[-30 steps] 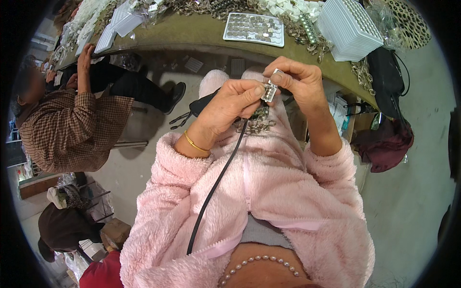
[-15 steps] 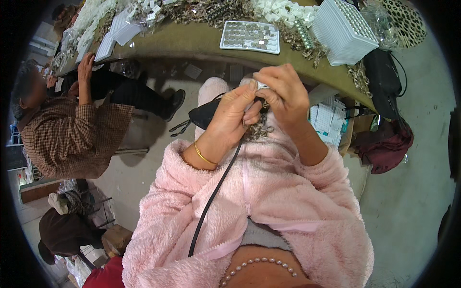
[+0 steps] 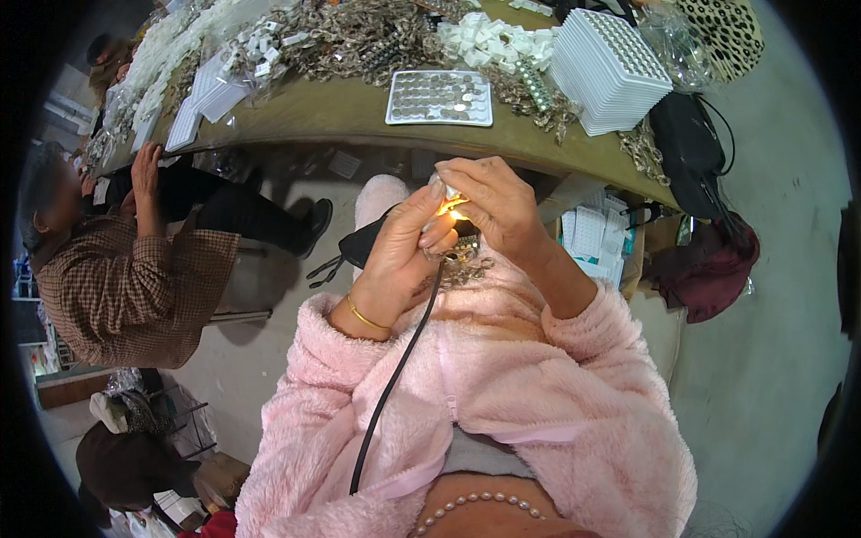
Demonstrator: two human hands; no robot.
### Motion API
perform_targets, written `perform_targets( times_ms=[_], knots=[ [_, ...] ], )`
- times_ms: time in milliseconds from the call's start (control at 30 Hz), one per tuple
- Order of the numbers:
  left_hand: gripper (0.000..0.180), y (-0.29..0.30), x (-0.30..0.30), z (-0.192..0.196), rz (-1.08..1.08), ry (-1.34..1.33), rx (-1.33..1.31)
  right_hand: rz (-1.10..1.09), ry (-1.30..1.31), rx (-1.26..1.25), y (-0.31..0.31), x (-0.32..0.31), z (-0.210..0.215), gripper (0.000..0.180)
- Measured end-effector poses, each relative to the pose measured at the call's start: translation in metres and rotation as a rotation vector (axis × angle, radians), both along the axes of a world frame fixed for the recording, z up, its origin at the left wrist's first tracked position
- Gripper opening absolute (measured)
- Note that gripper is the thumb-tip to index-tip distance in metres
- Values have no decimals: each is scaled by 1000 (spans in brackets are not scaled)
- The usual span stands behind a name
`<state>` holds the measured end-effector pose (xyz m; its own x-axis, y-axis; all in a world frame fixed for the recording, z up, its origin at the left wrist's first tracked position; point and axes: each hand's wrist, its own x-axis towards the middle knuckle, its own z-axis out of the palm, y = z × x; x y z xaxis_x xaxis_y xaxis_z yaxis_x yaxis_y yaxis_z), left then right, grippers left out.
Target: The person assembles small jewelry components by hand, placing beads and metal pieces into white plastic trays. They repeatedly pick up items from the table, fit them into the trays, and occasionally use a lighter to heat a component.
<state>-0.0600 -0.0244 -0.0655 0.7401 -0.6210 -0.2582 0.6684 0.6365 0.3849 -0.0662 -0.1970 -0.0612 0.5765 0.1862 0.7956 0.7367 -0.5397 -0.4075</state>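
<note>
Above my lap, my left hand (image 3: 401,240) and my right hand (image 3: 505,212) meet with their fingertips pinched together. Between them is a small white piece (image 3: 450,191), partly covered by fingers. A bright yellow-orange light (image 3: 455,213) glows just below it; I cannot tell whether it is a flame or a lamp. Metal chain-like pieces (image 3: 464,267) dangle beneath the left hand, seemingly hung from its lower fingers. A black cord (image 3: 395,381) runs down my front from near that hand.
Across the table (image 3: 332,106) lie a white tray of round pieces (image 3: 439,99), heaped metal chains (image 3: 359,43), white blocks (image 3: 493,40) and stacked white trays (image 3: 610,76). A person in a checked top (image 3: 126,287) sits at the left. A black bag (image 3: 686,143) hangs at the right.
A yellow-orange glow has appeared between my fingers. The whole view has shifted, so the table shows lower and further left. Both hands stay together around the white piece.
</note>
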Motion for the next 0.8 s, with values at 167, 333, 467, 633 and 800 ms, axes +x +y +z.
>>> perform_targets(
  times_ms=[167,333,467,633,800],
  knots=[
    [19,5,3,3,21,-142,121,-254,-120,-100,-29,-5,-5,32],
    [18,6,4,2,28,-196,148,-554,6,-255,-56,-2,-3,29],
    [17,4,4,0,1,-255,180,-543,36,-351,-59,10,-6,30],
    [18,3,3,3,26,-246,238,-483,-113,-324,-60,19,-19,29],
    [17,3,3,7,35,-254,258,-432,-235,-274,-57,19,-18,17]
  ],
)
